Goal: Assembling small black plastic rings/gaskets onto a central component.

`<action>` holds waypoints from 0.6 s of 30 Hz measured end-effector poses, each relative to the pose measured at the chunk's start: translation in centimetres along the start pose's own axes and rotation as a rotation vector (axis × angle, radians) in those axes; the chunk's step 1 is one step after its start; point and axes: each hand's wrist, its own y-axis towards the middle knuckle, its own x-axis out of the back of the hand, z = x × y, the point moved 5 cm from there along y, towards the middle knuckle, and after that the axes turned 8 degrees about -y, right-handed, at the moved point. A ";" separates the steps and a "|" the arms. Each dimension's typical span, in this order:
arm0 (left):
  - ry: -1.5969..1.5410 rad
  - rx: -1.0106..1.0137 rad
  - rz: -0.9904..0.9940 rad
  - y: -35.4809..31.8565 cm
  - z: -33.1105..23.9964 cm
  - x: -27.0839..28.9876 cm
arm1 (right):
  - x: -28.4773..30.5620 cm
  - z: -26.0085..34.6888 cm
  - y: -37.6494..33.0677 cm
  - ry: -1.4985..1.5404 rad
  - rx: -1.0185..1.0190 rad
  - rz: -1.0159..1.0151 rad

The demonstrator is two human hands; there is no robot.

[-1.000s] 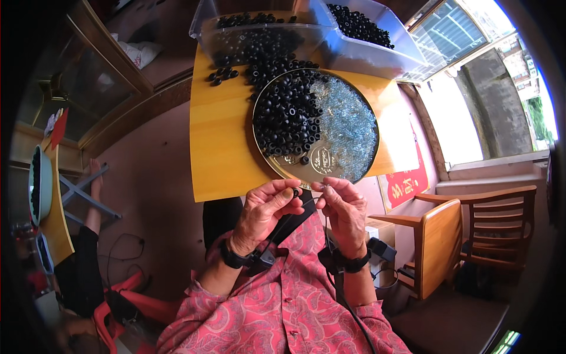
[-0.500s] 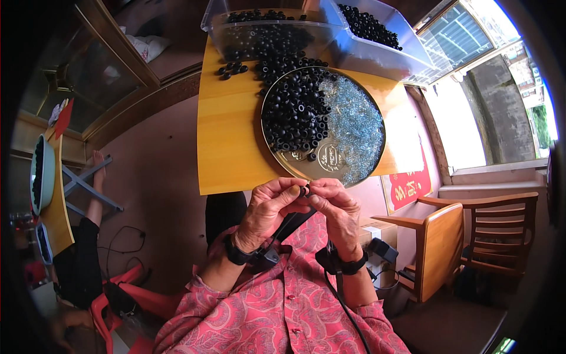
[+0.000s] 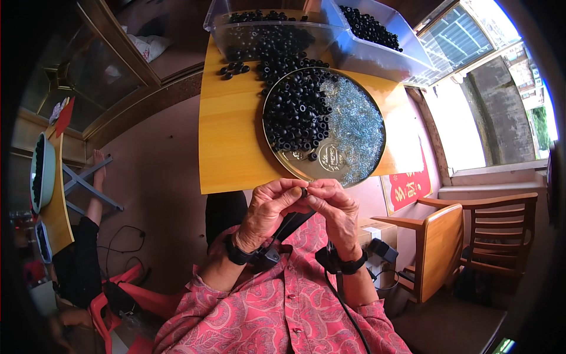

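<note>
My left hand (image 3: 272, 207) and my right hand (image 3: 333, 207) meet fingertip to fingertip just below the near edge of a yellow wooden table (image 3: 230, 141). Together they pinch one small black ring (image 3: 304, 191). On the table right above them lies a round metal tray (image 3: 306, 167), with a heap of black rings (image 3: 295, 112) on its left half and small pale blue clear pieces (image 3: 354, 127) on its right half. More black rings (image 3: 236, 68) lie loose on the table beyond the tray.
Two clear plastic bins with black rings stand at the table's far end, one left (image 3: 262, 29), one right (image 3: 377, 41). A wooden chair (image 3: 466, 248) stands to my right. Another person's leg (image 3: 88, 236) and a folding table with a bowl (image 3: 41, 171) are at far left.
My hands stay together at the table's near edge, working the small ring between the fingertips. The view has shifted slightly, so the table and tray sit a little lower in the picture.
</note>
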 end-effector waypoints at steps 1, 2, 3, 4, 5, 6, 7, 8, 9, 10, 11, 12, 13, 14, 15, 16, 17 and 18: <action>0.005 0.000 0.007 0.0 0.0 -0.1 | 0.0 0.1 0.0 -0.023 0.008 0.011; 0.005 0.000 0.007 0.0 0.0 0.0 | -0.1 0.1 0.0 -0.047 0.016 0.021; 0.015 0.001 0.002 0.0 0.1 0.2 | 0.0 0.2 0.0 -0.047 0.016 0.021; 0.025 0.001 -0.002 0.0 0.1 0.3 | 0.0 0.2 0.1 -0.062 0.000 0.036; 0.024 0.002 -0.002 0.0 0.1 0.5 | 0.0 0.3 0.2 -0.077 -0.016 0.051; 0.029 0.012 0.014 -0.1 0.2 0.6 | -0.1 0.7 0.3 -0.078 -0.017 0.051; 0.033 0.023 0.030 -0.1 0.2 0.7 | -0.4 0.9 0.4 0.040 -0.129 0.095; 0.032 0.024 0.029 -0.1 0.0 1.0 | -0.7 0.7 0.4 0.157 -0.241 0.138; 0.059 0.059 0.054 -0.2 0.0 1.1 | -0.5 0.7 0.5 0.157 -0.242 0.138; 0.085 0.094 0.079 -0.2 0.0 1.2 | -0.4 0.5 0.5 0.128 -0.273 0.176; 0.085 0.094 0.077 -0.3 -0.1 1.3 | -0.5 0.2 0.4 0.099 -0.305 0.213; 0.085 0.115 0.102 -0.3 -0.2 1.2 | -0.4 0.1 0.5 0.099 -0.306 0.211; 0.086 0.136 0.126 -0.3 -0.1 1.1 | -0.4 0.0 0.5 0.081 -0.290 0.221; 0.084 0.138 0.127 -0.3 -0.1 0.9 | -0.4 0.0 0.5 0.063 -0.275 0.231; 0.029 0.149 0.119 -0.3 -0.2 0.8 | -0.5 0.0 0.5 0.064 -0.276 0.232; -0.026 0.160 0.111 -0.3 -0.2 0.7 | -0.7 -0.1 0.5 0.120 -0.298 0.221; -0.026 0.161 0.110 -0.3 0.0 1.0 | -0.8 -0.1 0.5 0.177 -0.320 0.209; -0.106 0.157 0.097 -0.4 0.3 1.4 | -0.9 0.1 0.5 0.177 -0.322 0.213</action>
